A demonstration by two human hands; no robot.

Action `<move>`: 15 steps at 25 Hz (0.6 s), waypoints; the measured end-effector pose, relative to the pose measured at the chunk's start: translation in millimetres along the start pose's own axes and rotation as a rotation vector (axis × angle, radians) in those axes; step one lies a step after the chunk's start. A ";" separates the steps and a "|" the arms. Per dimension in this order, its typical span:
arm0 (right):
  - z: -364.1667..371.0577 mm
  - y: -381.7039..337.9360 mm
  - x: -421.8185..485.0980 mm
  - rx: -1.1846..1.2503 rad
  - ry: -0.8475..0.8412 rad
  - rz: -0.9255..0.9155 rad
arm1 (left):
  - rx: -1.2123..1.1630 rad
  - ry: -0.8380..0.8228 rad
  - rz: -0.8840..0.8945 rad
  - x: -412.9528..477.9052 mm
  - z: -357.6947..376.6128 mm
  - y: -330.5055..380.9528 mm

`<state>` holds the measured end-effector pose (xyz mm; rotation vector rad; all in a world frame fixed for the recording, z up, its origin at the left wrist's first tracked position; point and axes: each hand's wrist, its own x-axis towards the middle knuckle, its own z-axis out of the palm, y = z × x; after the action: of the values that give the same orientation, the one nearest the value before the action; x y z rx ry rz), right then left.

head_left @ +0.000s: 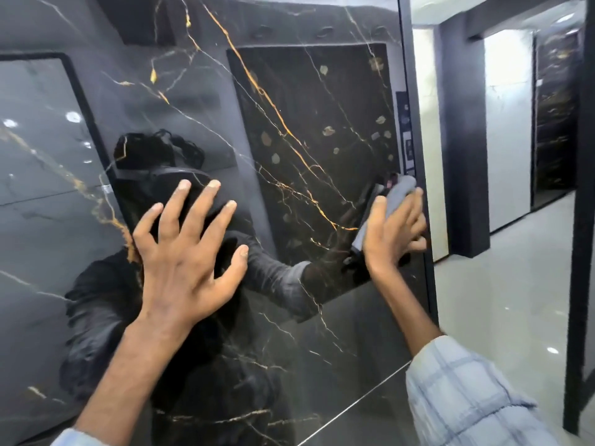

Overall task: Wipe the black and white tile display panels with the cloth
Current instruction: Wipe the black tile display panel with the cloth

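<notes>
A glossy black tile display panel (289, 91) with gold and white veins fills most of the view. My left hand (186, 249) lies against it with its fingers spread and straight. My right hand (394, 231) presses a grey cloth (397, 196) flat on the panel close to its right edge, next to the black frame (418, 123). The fingers of that hand lie over the cloth. My own reflection shows in the tile.
A second dark panel is mirrored at the left (38, 156). To the right lie a pale shiny floor (515, 284), white and dark wall panels (508, 130) and a black upright post (579, 220). A thin joint line (354, 403) crosses the panel low down.
</notes>
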<state>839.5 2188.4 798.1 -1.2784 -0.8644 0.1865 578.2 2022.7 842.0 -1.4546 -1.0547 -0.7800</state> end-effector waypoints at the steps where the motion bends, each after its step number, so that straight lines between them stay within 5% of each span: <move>1: 3.8 -23.0 -14.1 -0.011 -0.007 -0.178 | -0.037 0.008 0.001 5.5 -2.7 -1.9; 5: 6.9 -96.1 -69.9 -0.079 -0.089 -1.005 | -0.014 0.086 0.008 51.2 -13.4 -22.1; 7: 5.0 -100.6 -48.9 -0.069 -0.115 -1.186 | 0.037 0.072 -0.015 68.3 -11.4 -31.5; 9: 5.8 -82.9 -9.7 -0.027 -0.087 -1.014 | 0.122 0.037 -0.022 70.0 -4.5 -31.9; 13: 0.3 -54.5 60.1 0.064 0.004 -0.145 | 0.197 -0.012 0.021 68.3 0.7 -30.4; 15: 3.4 -72.7 51.7 0.004 0.003 -0.105 | 0.195 -0.014 0.026 69.5 -1.4 -30.3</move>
<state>848.5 2197.2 886.5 -1.2256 -0.9261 0.1026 577.0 2033.3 917.0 -1.3070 -1.0893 -0.6308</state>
